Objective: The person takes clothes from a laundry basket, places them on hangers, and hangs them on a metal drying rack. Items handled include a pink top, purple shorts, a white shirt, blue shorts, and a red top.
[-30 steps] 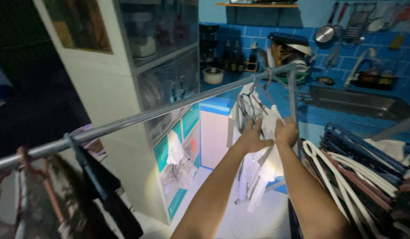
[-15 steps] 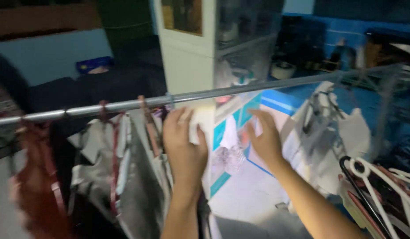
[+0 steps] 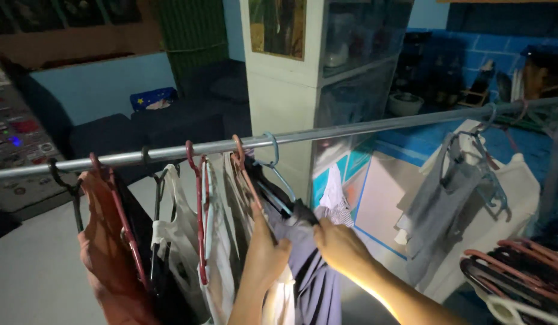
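Across the middle of the frame: metal rail crowded with hung clothes. Lower centre, purple garment on a blue hanger. Right hand pinching its dark shoulder, left hand gripping cloth beside it. Risk: tugging sideways, unhooking the hanger, snagging neighbouring red hangers.

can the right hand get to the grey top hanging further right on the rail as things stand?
Probably yes: the right hand sits on the purple garment, and only open air shows between it and the grey top on the rail.
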